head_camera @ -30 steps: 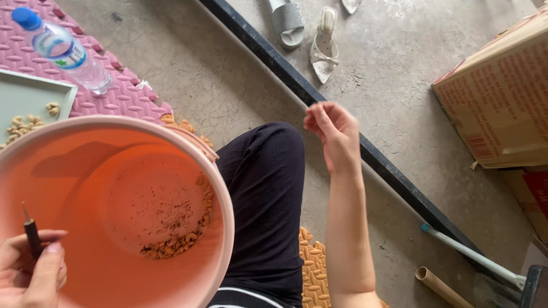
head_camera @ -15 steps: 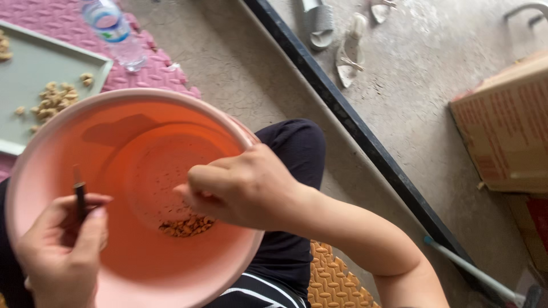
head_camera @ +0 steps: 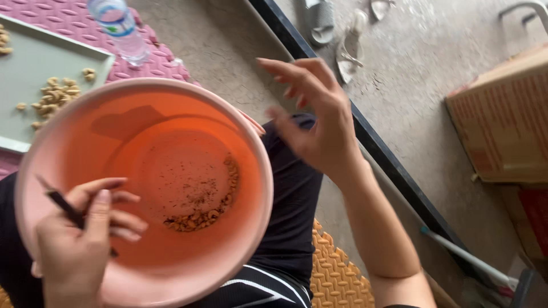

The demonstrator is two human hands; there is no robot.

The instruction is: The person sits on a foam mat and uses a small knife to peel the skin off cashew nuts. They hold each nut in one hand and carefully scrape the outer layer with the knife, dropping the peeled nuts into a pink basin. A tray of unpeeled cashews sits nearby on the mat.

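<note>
Basin (head_camera: 171,102) perched on lap, unsteadied; left hand (head_camera: 80,245) clamped on thin dark tool (head_camera: 63,205), right hand (head_camera: 319,120) lifted with fingers spread, holding nothing. Likely to tip and spill nut pieces (head_camera: 200,217) if knees shift.

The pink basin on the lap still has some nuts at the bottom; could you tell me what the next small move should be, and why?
Probably bring the right hand back down into the pink basin for another nut. That hand is open, empty and raised beside the rim, the left hand holds the small dark tool ready, and a small pile of nuts lies on the bottom.
</note>
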